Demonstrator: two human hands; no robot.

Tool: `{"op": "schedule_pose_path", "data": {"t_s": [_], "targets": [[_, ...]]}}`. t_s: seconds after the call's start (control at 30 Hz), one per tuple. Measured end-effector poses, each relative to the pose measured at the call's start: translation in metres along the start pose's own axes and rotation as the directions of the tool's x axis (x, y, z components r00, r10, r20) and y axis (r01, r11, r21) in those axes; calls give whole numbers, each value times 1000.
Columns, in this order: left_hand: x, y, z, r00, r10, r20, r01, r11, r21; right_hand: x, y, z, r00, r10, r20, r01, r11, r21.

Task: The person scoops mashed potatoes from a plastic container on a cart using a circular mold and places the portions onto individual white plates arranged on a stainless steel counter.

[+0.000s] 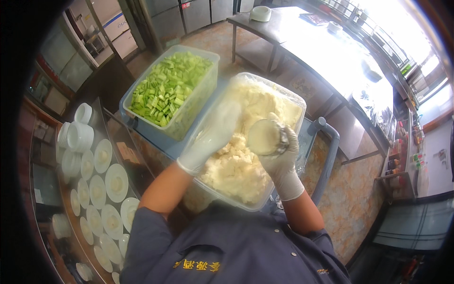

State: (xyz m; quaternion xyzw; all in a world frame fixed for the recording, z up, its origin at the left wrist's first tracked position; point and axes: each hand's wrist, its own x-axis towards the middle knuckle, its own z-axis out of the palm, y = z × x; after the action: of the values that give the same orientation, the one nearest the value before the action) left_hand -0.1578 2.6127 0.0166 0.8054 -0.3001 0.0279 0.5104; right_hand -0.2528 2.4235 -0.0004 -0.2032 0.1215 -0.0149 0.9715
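A clear plastic tub [302, 115] holds a pale, crumbly mash [236, 174], smoother towards the far end. Over its right side, my gloved right hand [283, 156] grips a small round bowl [264, 137] filled level with pale mash. My left hand [216, 131], gloved too and blurred, is over the left part of the tub with nothing clearly seen in it; its fingers are too blurred to read. To the left stands a second plastic tub [186, 129] full of chopped green vegetable pieces [166, 88]. Both tubs rest on a blue-grey cart [142, 135].
At left, a steel counter [118, 156] bears several white plates [116, 183] with pale mounds and stacked white dishes [81, 136]. The cart's handle [328, 167] curves at right. Beyond is a steel table [291, 25] with a white bowl stack [260, 13].
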Motion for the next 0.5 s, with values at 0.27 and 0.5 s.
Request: {"op": "schedule_pose_path", "data": {"t_s": [0.27, 0.5], "targets": [[-45, -16, 10, 854, -105, 509, -5, 978, 210, -18, -13, -1, 996, 88, 12, -89, 972, 219], [-23, 64, 22, 987, 140, -75, -143, 989, -43, -1, -2, -7, 979, 188, 75, -194, 978, 82]]}}
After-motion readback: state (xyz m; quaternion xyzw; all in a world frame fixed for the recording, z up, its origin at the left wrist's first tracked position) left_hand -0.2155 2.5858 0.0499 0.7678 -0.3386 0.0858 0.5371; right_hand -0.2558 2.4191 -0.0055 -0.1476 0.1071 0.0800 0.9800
